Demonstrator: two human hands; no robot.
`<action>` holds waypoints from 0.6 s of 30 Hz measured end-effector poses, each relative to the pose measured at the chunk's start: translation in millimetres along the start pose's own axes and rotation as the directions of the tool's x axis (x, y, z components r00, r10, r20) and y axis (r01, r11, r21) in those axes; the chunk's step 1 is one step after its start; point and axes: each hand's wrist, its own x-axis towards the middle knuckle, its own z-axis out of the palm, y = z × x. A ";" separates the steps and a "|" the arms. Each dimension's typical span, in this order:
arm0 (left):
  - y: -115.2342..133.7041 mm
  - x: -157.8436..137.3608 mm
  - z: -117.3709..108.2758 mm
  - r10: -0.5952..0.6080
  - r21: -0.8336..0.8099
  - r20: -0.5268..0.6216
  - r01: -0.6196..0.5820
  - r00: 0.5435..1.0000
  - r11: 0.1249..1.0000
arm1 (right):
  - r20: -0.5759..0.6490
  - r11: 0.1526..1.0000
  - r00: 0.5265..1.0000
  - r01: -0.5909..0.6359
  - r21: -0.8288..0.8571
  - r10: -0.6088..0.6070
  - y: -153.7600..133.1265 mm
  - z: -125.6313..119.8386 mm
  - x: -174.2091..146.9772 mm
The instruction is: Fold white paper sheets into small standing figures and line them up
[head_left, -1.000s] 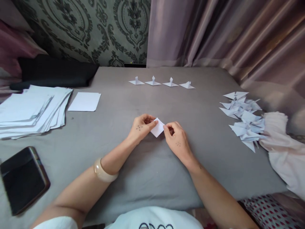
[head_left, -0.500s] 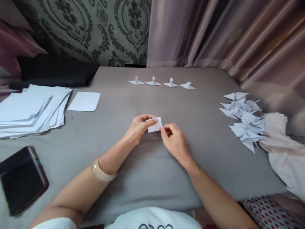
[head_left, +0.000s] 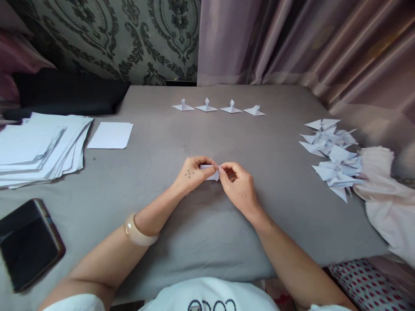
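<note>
White paper [head_left: 213,177], over the tabletop [head_left: 207,136] midway between near and far edges, left hand [head_left: 193,173] pinched closed on it, right hand [head_left: 239,185] likewise at its right end, four folded figures [head_left: 206,108] near the far edge.

Single view, head-worn; faces forward and down across the table [head_left: 207,138], wearer's shirt [head_left: 207,287] close below, curtain [head_left: 292,43] and patterned wall [head_left: 145,39] beyond.

I can read no word or number here. On the white shirt [head_left: 207,290] there are dark looped marks [head_left: 213,306], only partly visible, so not legible.
</note>
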 end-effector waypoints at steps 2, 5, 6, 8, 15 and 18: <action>0.3 -0.3 -0.8 -0.005 0.014 0.000 0.005 1.000 1.000 | 0.006 0.999 1.000 -0.020 0.026 0.020 0.6 0.9 0.1; 0.8 -1.0 -1.7 -0.034 0.017 0.003 0.033 0.999 0.999 | 0.028 0.997 0.998 -0.049 0.065 0.047 1.3 1.8 0.5; 0.7 -1.1 -1.9 -0.045 0.001 0.009 0.045 0.999 0.999 | 0.032 0.996 0.998 -0.053 0.074 0.051 1.3 2.0 0.5; 0.3 -1.0 -1.9 -0.075 -0.061 0.028 0.076 0.997 0.995 | 0.034 0.995 0.998 -0.053 0.082 0.050 0.6 2.0 0.2; -1.6 2.9 -0.3 -0.277 -0.335 0.069 0.284 0.958 0.898 | 0.015 0.997 0.999 0.036 0.070 -0.037 -3.6 3.0 0.2; -3.4 4.6 -0.2 -0.295 -0.383 0.066 0.297 0.953 0.875 | 0.032 0.987 0.999 0.002 0.159 -0.007 -0.8 5.4 1.9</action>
